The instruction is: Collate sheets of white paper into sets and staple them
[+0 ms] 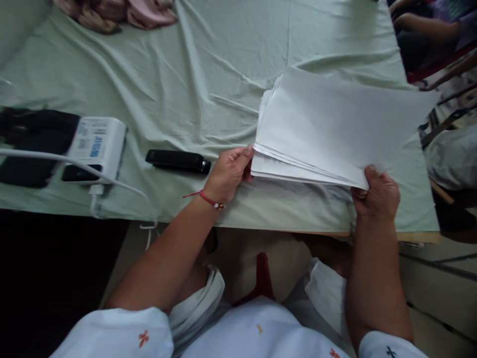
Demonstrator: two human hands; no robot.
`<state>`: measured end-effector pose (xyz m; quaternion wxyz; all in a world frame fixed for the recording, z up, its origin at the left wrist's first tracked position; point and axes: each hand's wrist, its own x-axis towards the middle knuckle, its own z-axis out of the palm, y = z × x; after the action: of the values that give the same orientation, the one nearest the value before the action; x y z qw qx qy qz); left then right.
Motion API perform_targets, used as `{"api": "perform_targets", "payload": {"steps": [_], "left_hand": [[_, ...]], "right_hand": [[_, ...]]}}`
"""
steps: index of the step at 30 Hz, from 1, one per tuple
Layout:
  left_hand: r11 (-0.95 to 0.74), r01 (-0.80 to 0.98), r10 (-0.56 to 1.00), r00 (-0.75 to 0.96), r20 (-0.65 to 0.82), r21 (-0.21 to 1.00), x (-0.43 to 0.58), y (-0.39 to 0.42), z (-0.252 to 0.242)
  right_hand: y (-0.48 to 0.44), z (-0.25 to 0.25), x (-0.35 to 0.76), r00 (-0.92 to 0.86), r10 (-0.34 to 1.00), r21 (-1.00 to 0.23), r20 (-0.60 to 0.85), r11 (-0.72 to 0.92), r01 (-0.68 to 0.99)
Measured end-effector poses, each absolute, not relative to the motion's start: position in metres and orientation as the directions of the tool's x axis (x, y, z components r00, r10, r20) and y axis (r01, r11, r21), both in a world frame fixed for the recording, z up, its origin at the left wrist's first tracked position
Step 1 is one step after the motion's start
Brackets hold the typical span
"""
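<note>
A stack of white paper sheets (328, 119) is held tilted just over the cloth-covered table, its edges slightly fanned on the left. My left hand (233, 169), with a red string bracelet at the wrist, pinches the stack's near left corner. At the near right corner, my right hand (376, 194) grips the sheets with the thumb on top and the fingers underneath. A little printing shows on a lower sheet by the left corner. Left of my left hand lies a black stapler (178, 161), apart from it.
A white power bank or adapter (106, 144) with a cable (122, 186) sits at the left beside a black pouch (37, 144). Pinkish fabric (126, 12) lies at the far left on the pale green tablecloth (208, 59). Another person's arm (428, 27) is beyond the right edge.
</note>
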<state>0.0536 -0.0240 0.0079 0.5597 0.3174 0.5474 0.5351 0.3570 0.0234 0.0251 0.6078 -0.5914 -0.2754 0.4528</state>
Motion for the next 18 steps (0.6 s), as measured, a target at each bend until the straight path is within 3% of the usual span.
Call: {"api": "perform_targets", "payload": {"steps": [12, 18], "left_hand": [[0.254, -0.417, 0.940, -0.107, -0.324, 0.873, 0.055, -0.023, 0.000], [0.087, -0.312, 0.979, -0.149, -0.139, 0.946, 0.045, -0.024, 0.000]], "right_hand": [[0.019, 0.010, 0.366, 0.302, 0.948, -0.985, -0.099, -0.049, -0.168], [0.019, 0.006, 0.378, 0.169, 0.978, -0.983, -0.118, -0.091, -0.161]]}}
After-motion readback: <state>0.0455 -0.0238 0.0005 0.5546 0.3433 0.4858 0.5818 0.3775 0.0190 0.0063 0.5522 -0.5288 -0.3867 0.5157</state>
